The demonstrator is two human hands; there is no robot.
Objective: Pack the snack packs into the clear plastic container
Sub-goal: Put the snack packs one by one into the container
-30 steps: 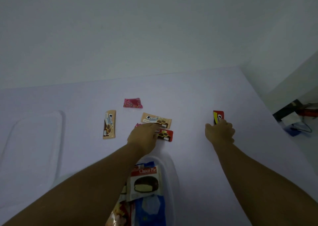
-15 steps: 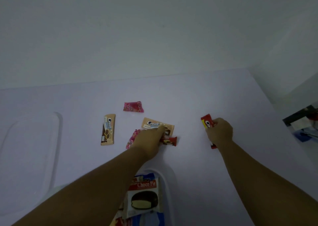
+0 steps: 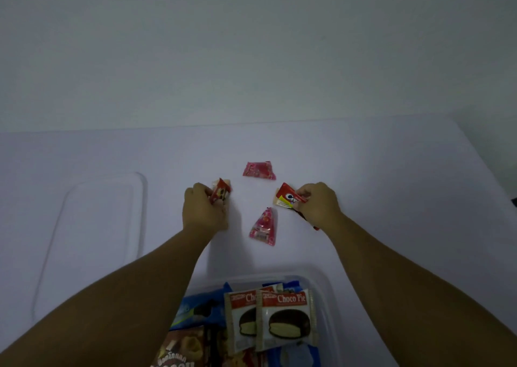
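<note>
Left hand (image 3: pixel 202 210) gripping red snack packs (image 3: pixel 221 192), maybe two, right hand (image 3: pixel 319 204) clutching red cookie packs (image 3: pixel 289 197), both beyond the half-filled clear plastic container (image 3: pixel 326 288), pink pack (image 3: pixel 264 226) lying between

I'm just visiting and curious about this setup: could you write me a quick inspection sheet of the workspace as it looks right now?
Surface: white table, dimly lit.
Job's things: clear plastic container holding Choco Pie packs; two pink packs loose on the table.
Clutter: clear lid lying flat at left.
Grippers: left hand grips red snack packs; right hand grips a red pack.
Cables: nothing seen.
Surroundings: plain white wall.
</note>
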